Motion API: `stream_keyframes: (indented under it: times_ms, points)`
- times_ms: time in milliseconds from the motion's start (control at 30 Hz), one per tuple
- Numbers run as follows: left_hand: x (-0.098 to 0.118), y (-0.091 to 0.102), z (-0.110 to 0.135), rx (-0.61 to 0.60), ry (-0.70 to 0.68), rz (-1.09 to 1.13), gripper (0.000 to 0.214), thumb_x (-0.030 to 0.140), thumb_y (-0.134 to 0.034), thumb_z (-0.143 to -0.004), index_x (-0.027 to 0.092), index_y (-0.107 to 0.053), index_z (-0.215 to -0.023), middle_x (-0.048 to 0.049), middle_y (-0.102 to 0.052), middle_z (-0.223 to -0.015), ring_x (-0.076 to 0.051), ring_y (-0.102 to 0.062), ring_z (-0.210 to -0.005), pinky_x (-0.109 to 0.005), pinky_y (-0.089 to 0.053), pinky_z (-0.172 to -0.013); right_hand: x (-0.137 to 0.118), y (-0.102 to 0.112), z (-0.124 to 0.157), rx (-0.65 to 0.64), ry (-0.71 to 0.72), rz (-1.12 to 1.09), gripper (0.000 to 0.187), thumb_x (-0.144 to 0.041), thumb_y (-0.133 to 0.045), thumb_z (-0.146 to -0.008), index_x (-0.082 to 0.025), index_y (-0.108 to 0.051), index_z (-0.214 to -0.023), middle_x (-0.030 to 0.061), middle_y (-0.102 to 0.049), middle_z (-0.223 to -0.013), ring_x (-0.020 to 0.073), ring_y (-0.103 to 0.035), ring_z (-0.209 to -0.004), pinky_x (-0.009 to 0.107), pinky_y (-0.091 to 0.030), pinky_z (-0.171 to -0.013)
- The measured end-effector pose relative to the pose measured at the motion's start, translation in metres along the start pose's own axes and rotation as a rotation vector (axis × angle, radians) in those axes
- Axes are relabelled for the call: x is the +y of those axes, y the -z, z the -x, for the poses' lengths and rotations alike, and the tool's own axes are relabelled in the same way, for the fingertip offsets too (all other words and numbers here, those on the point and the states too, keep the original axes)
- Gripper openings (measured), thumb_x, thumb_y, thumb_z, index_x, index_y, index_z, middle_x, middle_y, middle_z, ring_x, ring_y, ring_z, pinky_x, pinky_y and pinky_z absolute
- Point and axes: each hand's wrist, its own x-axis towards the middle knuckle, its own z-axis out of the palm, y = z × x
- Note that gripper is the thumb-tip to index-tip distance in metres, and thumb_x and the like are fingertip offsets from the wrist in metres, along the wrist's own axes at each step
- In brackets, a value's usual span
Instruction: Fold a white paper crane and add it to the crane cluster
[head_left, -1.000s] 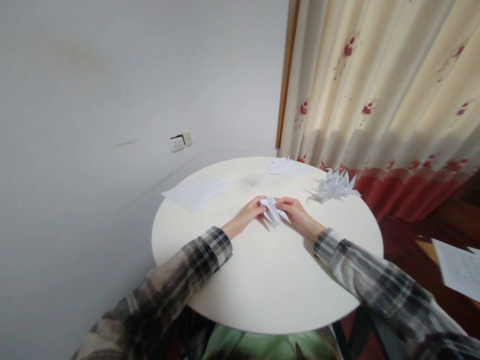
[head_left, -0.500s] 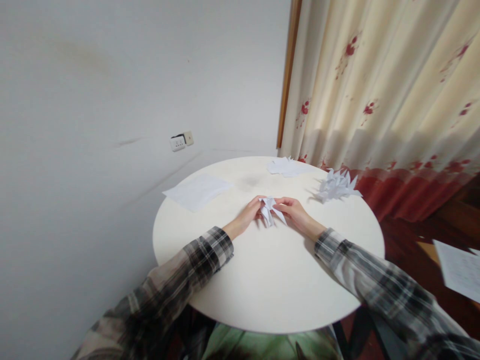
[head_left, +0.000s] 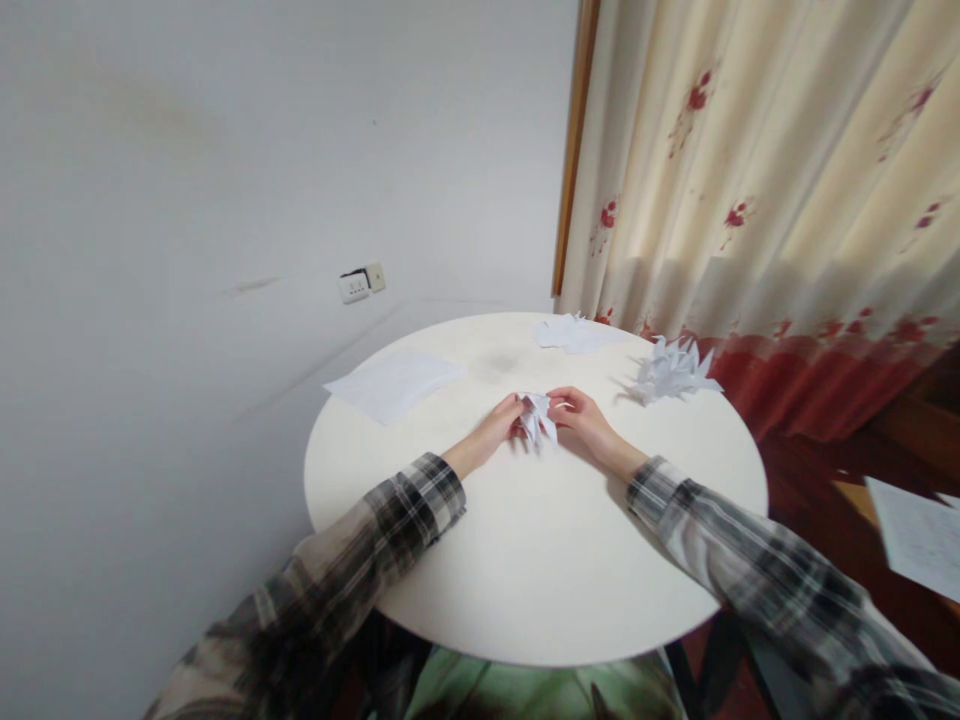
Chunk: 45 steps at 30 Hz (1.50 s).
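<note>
A small piece of folded white paper [head_left: 535,418] with pointed flaps, like a piece of origami, is held just above the table in front of me. My left hand [head_left: 501,424] is closed on its left side, thumb on top and the other fingers partly hidden behind it. At its upper right edge, my right hand [head_left: 581,415] pinches the paper between thumb and fingertips. Right of that hand lies a heap of spiky folded paper pieces [head_left: 670,374], several of them piled together.
On the round white table [head_left: 540,570], flat paper sheets [head_left: 397,384] lie at the left, and more white paper [head_left: 568,333] lies at the far edge. A wall socket [head_left: 353,288] is behind. A floral curtain [head_left: 750,200] hangs at the right, near printed sheets [head_left: 915,535] lower down.
The right-hand flap of the folded paper has swung inward and down, closer to the other flaps. My right hand has shifted slightly up along the paper's edge; my left hand stays in place.
</note>
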Motion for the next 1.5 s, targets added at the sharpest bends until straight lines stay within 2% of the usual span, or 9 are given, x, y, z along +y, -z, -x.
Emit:
stream_keyframes:
  times_ms: [267, 367, 500, 633, 800, 967, 1233, 1367, 1500]
  points:
    - [0.009, -0.005, 0.009, 0.187, -0.071, -0.116, 0.031, 0.032, -0.064, -0.072, 0.018, -0.041, -0.087, 0.0036, -0.056, -0.071, -0.008, -0.054, -0.052, -0.017, -0.04, -0.046, 0.004, 0.001, 0.0, -0.06, -0.039, -0.036, 0.026, -0.022, -0.073, -0.056, -0.018, -0.056, -0.074, -0.0059, -0.057, -0.058, 0.0085, -0.054, -0.054, 0.022, -0.042, -0.056]
    - [0.01, -0.005, 0.009, 0.126, -0.096, -0.199, 0.022, 0.027, -0.061, -0.073, 0.017, -0.045, -0.083, 0.0038, -0.055, -0.068, -0.008, -0.053, -0.054, -0.018, -0.04, -0.052, 0.005, 0.001, -0.001, -0.069, -0.039, -0.015, 0.02, -0.02, -0.071, -0.056, -0.017, -0.058, -0.071, -0.0043, -0.059, -0.06, 0.0088, -0.054, -0.055, 0.022, -0.042, -0.057]
    - [0.009, -0.007, 0.008, 0.048, -0.149, -0.243, 0.018, 0.01, -0.056, -0.068, 0.015, -0.051, -0.084, -0.0002, -0.06, -0.081, -0.012, -0.058, -0.074, -0.022, -0.044, -0.069, 0.005, 0.002, -0.003, -0.026, -0.011, 0.002, 0.017, -0.018, -0.067, -0.056, -0.015, -0.063, -0.072, -0.0026, -0.062, -0.063, 0.009, -0.053, -0.056, 0.023, -0.04, -0.058]
    - [0.006, -0.007, 0.007, 0.057, -0.2, -0.313, 0.014, 0.012, -0.055, -0.07, 0.015, -0.052, -0.083, -0.0002, -0.059, -0.079, -0.013, -0.057, -0.074, -0.023, -0.044, -0.069, 0.007, 0.002, -0.006, 0.036, 0.036, 0.026, 0.017, -0.02, -0.066, -0.057, -0.015, -0.066, -0.073, -0.0009, -0.065, -0.067, 0.0107, -0.054, -0.06, 0.025, -0.04, -0.062]
    - [0.009, -0.004, 0.006, 0.204, -0.323, -0.398, 0.009, 0.023, -0.056, -0.075, 0.015, -0.052, -0.077, -0.0025, -0.059, -0.085, -0.011, -0.056, -0.071, -0.022, -0.043, -0.065, 0.008, 0.004, -0.007, 0.152, 0.09, 0.172, 0.022, -0.029, -0.067, -0.059, -0.014, -0.067, -0.075, -0.0007, -0.062, -0.062, 0.0101, -0.047, -0.053, 0.024, -0.034, -0.053]
    - [0.016, 0.0, 0.005, 0.369, -0.49, -0.509, 0.013, 0.028, -0.056, -0.076, 0.016, -0.054, -0.072, -0.0063, -0.059, -0.093, -0.016, -0.056, -0.089, -0.024, -0.044, -0.071, 0.007, 0.008, -0.006, 0.186, 0.155, 0.288, 0.026, -0.039, -0.066, -0.064, -0.014, -0.066, -0.074, -0.0011, -0.058, -0.058, 0.0104, -0.044, -0.051, 0.025, -0.033, -0.051]
    - [0.024, 0.003, 0.01, 0.423, -0.398, -0.675, 0.01, 0.028, -0.052, -0.079, 0.018, -0.055, -0.077, 0.0008, -0.06, -0.074, -0.014, -0.055, -0.074, -0.026, -0.042, -0.072, 0.011, 0.017, -0.01, 0.309, 0.399, 0.671, 0.021, -0.037, -0.055, -0.076, -0.018, -0.062, -0.072, 0.005, -0.062, -0.073, 0.0181, -0.053, -0.07, 0.032, -0.041, -0.067]
    - [0.019, 0.003, 0.007, 0.316, -0.366, -0.6, 0.014, 0.031, -0.054, -0.077, 0.017, -0.054, -0.076, 0.0013, -0.058, -0.073, -0.013, -0.053, -0.072, -0.025, -0.042, -0.07, 0.011, 0.022, -0.011, 0.366, 0.507, 0.859, 0.02, -0.034, -0.051, -0.077, -0.017, -0.061, -0.084, 0.0084, -0.061, -0.083, 0.0225, -0.053, -0.081, 0.038, -0.04, -0.078]
    - [0.015, 0.0, 0.005, 0.21, -0.258, -0.428, 0.02, 0.035, -0.059, -0.07, 0.016, -0.053, -0.074, 0.0016, -0.056, -0.069, -0.012, -0.052, -0.067, -0.024, -0.041, -0.065, 0.006, 0.025, -0.003, 0.353, 0.564, 0.797, 0.033, -0.033, -0.056, -0.07, -0.017, -0.056, -0.099, 0.0113, -0.057, -0.1, 0.0258, -0.049, -0.094, 0.041, -0.037, -0.084]
